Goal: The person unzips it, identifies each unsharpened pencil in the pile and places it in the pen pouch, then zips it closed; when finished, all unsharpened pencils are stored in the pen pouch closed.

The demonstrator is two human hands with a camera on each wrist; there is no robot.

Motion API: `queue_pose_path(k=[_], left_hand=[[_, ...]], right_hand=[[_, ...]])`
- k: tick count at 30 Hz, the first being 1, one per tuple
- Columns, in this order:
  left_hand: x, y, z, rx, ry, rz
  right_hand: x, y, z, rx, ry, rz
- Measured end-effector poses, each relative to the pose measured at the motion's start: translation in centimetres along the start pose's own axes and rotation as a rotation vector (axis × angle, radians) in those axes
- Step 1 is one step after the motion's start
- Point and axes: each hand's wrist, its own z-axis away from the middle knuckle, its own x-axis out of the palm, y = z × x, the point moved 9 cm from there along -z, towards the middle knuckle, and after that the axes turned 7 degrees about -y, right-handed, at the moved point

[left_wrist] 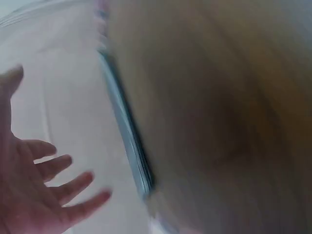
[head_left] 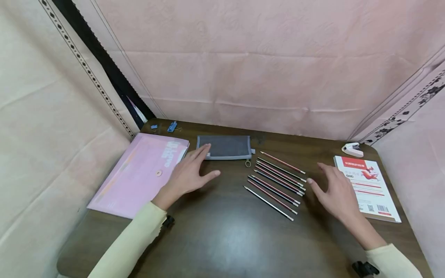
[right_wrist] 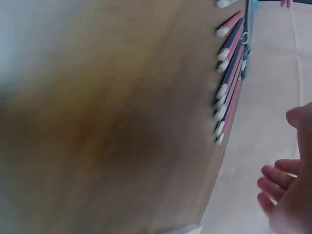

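My left hand (head_left: 189, 170) hovers with fingers extended near the front left corner of a grey zip pencil pouch (head_left: 226, 146). It holds nothing, and in the left wrist view the pouch (left_wrist: 127, 129) is blurred beyond the spread fingers (left_wrist: 78, 190). Several pencils (head_left: 278, 175), striped red or dark with white ends, lie side by side at a slant on the table. Just right of their white ends is my right hand (head_left: 337, 191), relaxed and holding nothing. The right wrist view shows the pencils (right_wrist: 231, 63) apart from that hand (right_wrist: 292, 185).
A pink document folder (head_left: 139, 173) lies at the left. At the right is a white and red book (head_left: 368, 189), with a small white stapler-like object (head_left: 352, 150) behind it. Blue small items (head_left: 172, 126) sit at the back left edge. Pink cloth (head_left: 243, 77) hangs behind the brown table (head_left: 222, 235).
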Motion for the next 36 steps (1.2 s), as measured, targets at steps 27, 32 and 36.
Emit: queue_pose_path(k=[27,32,36], left_hand=[[6.7,7.1,-10.7,-0.136,-0.207,0.126],[6.6,6.9,-10.6,-0.144,-0.207,0.129],[6.6,6.9,-10.8,-0.136,-0.192,0.14]], right_hand=[[11.8,-10.0,-14.8,0.116,-0.502,-0.169],[12.3,-11.3,-15.0,0.158,-0.54,-0.15],[12.5,-11.4,-15.0,0.185,-0.538,-0.121]])
